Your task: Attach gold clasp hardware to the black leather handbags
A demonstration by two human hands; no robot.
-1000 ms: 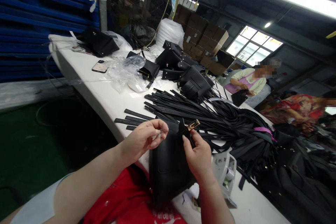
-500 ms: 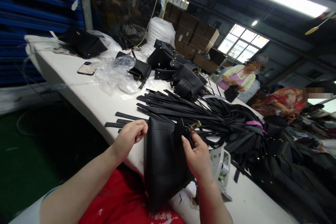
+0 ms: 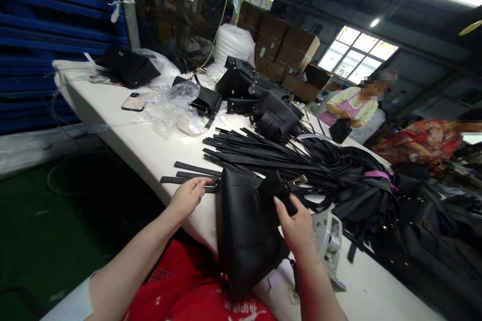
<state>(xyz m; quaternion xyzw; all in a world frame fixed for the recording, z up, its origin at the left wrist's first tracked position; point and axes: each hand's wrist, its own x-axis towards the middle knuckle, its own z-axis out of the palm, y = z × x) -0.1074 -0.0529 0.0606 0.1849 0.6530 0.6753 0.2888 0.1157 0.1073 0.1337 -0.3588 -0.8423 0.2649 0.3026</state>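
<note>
Nearest is the red cloth (image 3: 169,281) at the lap. Immediately beyond it, the black bag (image 3: 244,225) sits at the near edge of the desk (image 3: 128,138), stitched panel toward the viewer. Its long axis runs from the lap side forward to the desk, slightly tilted.

The right hand (image 3: 297,220) grips the bag's black strap tab (image 3: 271,186), thumb and fingers closed on it. The gold buckle (image 3: 298,181) on the tab points forward and to the right. The left hand (image 3: 190,198) is beside the bag's far-left corner, fingers curled together; whether they pinch anything thin cannot be told.

Step in hand, as judged: handling the buckle end. Any further move there calls for a steady right grip and a clear view of the buckle.

Farther on lie the strap bundle (image 3: 271,160), other black bags (image 3: 276,115), clear plastic wrap (image 3: 169,105) and stacked cartons (image 3: 276,42).
</note>
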